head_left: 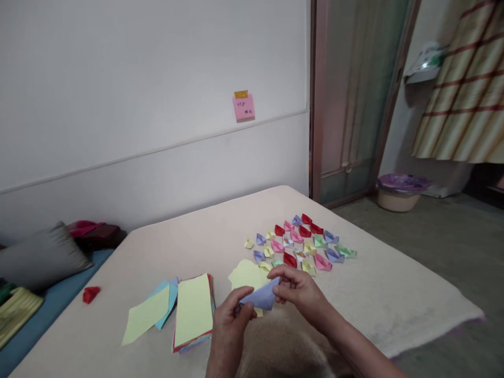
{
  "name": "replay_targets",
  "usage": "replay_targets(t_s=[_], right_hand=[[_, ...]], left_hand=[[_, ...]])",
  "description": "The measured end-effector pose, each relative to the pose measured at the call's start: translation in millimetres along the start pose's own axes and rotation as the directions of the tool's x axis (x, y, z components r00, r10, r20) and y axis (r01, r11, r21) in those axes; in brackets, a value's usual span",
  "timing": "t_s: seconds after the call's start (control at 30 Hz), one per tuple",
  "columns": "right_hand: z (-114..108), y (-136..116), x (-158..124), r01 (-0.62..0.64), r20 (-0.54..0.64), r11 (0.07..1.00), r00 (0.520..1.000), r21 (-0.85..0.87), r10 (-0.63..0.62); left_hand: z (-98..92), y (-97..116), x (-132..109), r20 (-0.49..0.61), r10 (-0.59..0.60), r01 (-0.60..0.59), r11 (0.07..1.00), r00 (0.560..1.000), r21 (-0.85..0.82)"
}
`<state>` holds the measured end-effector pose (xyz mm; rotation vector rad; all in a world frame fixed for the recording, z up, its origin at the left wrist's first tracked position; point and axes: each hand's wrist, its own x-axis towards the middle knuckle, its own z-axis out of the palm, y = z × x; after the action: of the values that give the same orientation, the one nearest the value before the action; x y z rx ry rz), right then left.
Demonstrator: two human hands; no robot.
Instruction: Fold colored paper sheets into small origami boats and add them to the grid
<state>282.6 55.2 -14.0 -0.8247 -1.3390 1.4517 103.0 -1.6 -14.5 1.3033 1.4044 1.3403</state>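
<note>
A folded lavender paper boat [263,298] is held up in front of me, over the near part of the bed. My left hand [233,317] pinches its left end between thumb and fingers. At the other end, my right hand [296,287] grips the upper right corner. Loose pale yellow sheets [246,274] lie just behind and below the boat, partly covered by it and my hands. Beyond them, several small paper boats [290,259] in red, pink, yellow, green and lavender stand grouped in rough rows.
A paper stack [193,310] with a yellow top sheet lies left of my hands, beside loose yellow and blue sheets [147,315]. A red folded paper [91,294] is farther left. A grey pillow [45,257] borders the bed [205,244]; a basin [399,197] stands on the floor.
</note>
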Motion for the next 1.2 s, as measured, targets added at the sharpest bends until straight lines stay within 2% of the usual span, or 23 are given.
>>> replay_targets(t_s=[0.1,0.27,0.47,0.67,0.77,0.9,1.0,1.13,1.2], right_hand=[[-0.7,-3.0,-1.6,0.025,0.024,0.997,0.999,-0.067,-0.023],[-3.2,-5.3,-2.9,-0.004,0.036,0.995,0.999,-0.102,0.007],[-3.7,-2.2,-3.1,0.034,0.118,0.994,0.993,-0.100,-0.022],[-2.8,-1.4,-2.8,0.064,0.144,0.990,0.989,-0.127,-0.045],[-2.8,-0.5,-1.7,0.088,0.154,0.985,0.986,-0.152,-0.064],[-2.5,1.4,-0.9,0.144,0.177,0.966,0.978,-0.214,-0.107],[-2.7,2.6,-1.4,0.203,0.178,0.936,0.972,-0.286,-0.156],[-3.0,1.5,-2.7,0.249,0.182,0.898,0.964,-0.362,-0.194],[-2.9,0.5,-2.9,0.267,0.189,0.878,0.960,-0.398,-0.207]], left_hand=[[-1.4,-1.5,-0.1,0.017,0.048,-0.050,0.996,0.999,0.080],[-0.1,-1.1,1.8,0.074,0.190,-0.197,0.975,0.979,0.103],[1.3,-2.9,2.0,0.037,0.060,-0.065,0.986,0.997,0.153],[3.4,-11.1,5.8,0.083,-0.065,0.064,0.998,0.994,0.017],[5.9,-13.4,6.4,0.053,-0.040,0.042,0.999,0.998,-0.025],[8.5,-13.7,5.3,0.009,0.041,-0.041,0.999,0.999,0.025],[8.0,-13.0,5.2,0.023,0.027,-0.028,0.998,0.999,0.051],[4.9,-12.2,6.1,0.101,-0.121,0.112,0.990,0.988,0.084],[3.2,-12.7,6.9,0.136,-0.154,0.146,0.987,0.979,0.072]])
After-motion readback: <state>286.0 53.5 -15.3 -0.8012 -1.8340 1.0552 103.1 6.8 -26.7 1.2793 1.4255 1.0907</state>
